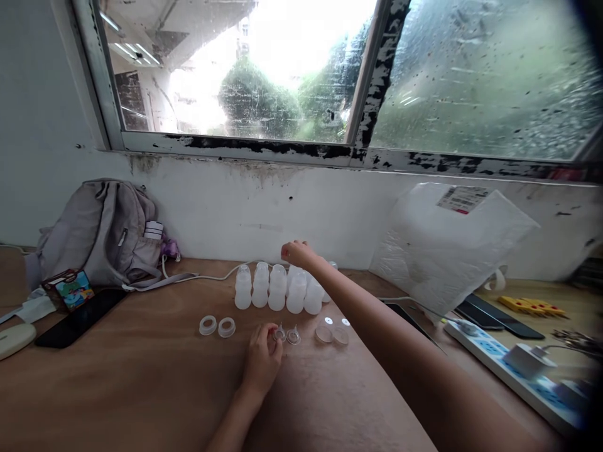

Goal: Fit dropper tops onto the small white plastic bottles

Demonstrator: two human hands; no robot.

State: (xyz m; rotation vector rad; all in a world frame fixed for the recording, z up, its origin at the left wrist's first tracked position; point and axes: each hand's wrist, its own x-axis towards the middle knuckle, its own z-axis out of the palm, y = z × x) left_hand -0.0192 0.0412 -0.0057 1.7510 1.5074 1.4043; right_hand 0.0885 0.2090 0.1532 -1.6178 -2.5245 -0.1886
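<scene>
Several small translucent baby bottles (277,289) stand upright in a cluster near the wall. Over the back of that cluster is my right hand (299,253), its fingers curled; whatever they may hold is hidden. My left hand (264,355) rests on the table with thumb and fingers closed at the edge of a clear silicone nipple (279,334). A second nipple (293,336) sits just right of it. Two white collar rings (227,327) lie to the left. On the right are two clear round caps (323,334) and two small white discs (328,321).
A grey backpack (103,232) leans on the wall at left, near a black keyboard-like slab (80,318) and a colourful box (70,290). At right are a white plastic package (452,245), dark phones (499,315) and a power strip (511,370). A cable runs behind the bottles.
</scene>
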